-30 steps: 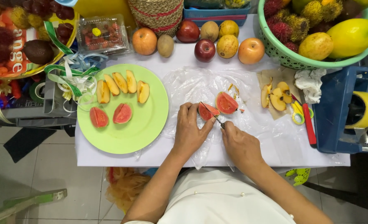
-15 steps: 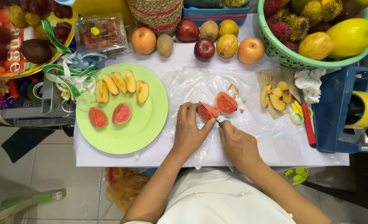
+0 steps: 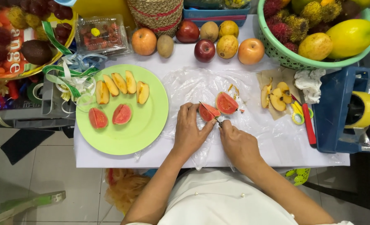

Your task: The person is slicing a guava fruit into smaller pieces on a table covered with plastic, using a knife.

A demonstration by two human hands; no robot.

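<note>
My left hand (image 3: 190, 132) presses down on a red-fleshed fruit piece (image 3: 209, 111) lying on a clear plastic sheet (image 3: 193, 85). A small knife (image 3: 210, 115) is gripped in my right hand (image 3: 238, 143), its blade set into that piece. Just to the right lies another red-fleshed half (image 3: 227, 103), cut side up. To the left, a light green plate (image 3: 128, 133) carries two red wedges (image 3: 110, 116) and several yellow fruit slices (image 3: 120, 86).
Whole apples, oranges and a kiwi (image 3: 204, 38) line the table's far edge. A green basket (image 3: 293, 58) of fruit stands at the right, above peel scraps (image 3: 275, 96), a red-handled tool (image 3: 308, 127) and a blue tape dispenser (image 3: 347, 110). Ribbons (image 3: 70, 75) lie at the left.
The hands stay almost in place. The knife has worked slightly through the red piece under my left fingers.
</note>
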